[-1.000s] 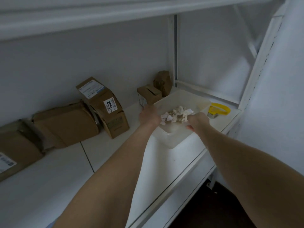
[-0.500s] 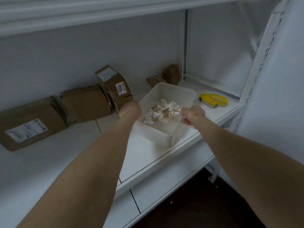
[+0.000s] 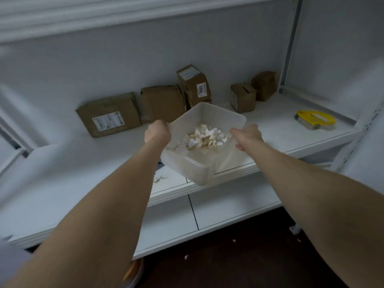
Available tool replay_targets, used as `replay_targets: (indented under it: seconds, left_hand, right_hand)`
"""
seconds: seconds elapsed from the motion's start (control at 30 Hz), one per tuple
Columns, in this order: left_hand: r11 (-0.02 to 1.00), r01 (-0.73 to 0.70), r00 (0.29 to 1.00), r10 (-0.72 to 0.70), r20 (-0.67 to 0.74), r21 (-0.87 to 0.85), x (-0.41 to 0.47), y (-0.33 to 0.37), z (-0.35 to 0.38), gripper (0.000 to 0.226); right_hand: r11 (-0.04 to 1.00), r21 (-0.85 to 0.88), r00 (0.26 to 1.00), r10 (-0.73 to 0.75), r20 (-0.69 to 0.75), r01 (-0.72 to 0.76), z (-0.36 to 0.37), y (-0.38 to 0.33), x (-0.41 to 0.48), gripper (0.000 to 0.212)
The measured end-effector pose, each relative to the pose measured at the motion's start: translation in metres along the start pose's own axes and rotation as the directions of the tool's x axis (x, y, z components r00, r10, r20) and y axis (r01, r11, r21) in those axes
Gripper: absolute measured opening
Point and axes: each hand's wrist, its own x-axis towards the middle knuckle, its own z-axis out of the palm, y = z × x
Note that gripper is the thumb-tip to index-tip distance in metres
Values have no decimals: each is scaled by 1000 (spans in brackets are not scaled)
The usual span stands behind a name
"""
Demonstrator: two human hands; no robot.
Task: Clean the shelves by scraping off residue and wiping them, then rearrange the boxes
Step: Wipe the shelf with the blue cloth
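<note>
A translucent white plastic tub [image 3: 209, 115] holds a heap of white and tan scraped flakes [image 3: 204, 136]. My left hand [image 3: 156, 132] grips its left rim and my right hand [image 3: 247, 135] grips its right rim, holding it over the front edge of the white shelf [image 3: 276, 129]. Several brown cardboard boxes stand along the back wall: a flat one with a label [image 3: 109, 114], a plain one [image 3: 163, 102], a tilted one marked 1002 [image 3: 194, 84], and two small ones [image 3: 243, 97] [image 3: 264, 85].
A yellow scrubbing brush [image 3: 314, 119] lies at the shelf's right end. Flaky residue [image 3: 161, 178] sits on the shelf under the tub. A lower white shelf [image 3: 228, 204] juts out below. Small flakes dot the dark floor [image 3: 239, 256]. A white upright [image 3: 288, 42] stands at back right.
Both hands have drawn the tub left and toward me, from the shelf's right part to its front edge. My view has pulled back and swung, showing more boxes and the lower shelf.
</note>
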Motion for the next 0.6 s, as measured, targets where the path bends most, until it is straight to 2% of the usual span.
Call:
replay_targets:
  seconds: [0.07,0.13,0.3,0.6]
  left_hand:
    - [999,20,1000,-19,13,-32,-1,-14,-9,25]
    - [996,32,999,-28,44,-78,-2,-31,-21,25]
    - [989,0,990,21,138,-147,-2,-67,-43,22]
    - [991,11,973,19,231,-131,-6,-121,-57,22]
  right_hand:
    - [994,-109,999,-12,-42,8,6,-7,-3,68]
    - [973,-228,997,-54,-49,41,16,-15,-9,70]
    - [912,-378,986,-166,15,159,49,-24,-29,44]
    - [829,-537,988,-107,115,152,96,-17,-55,24]
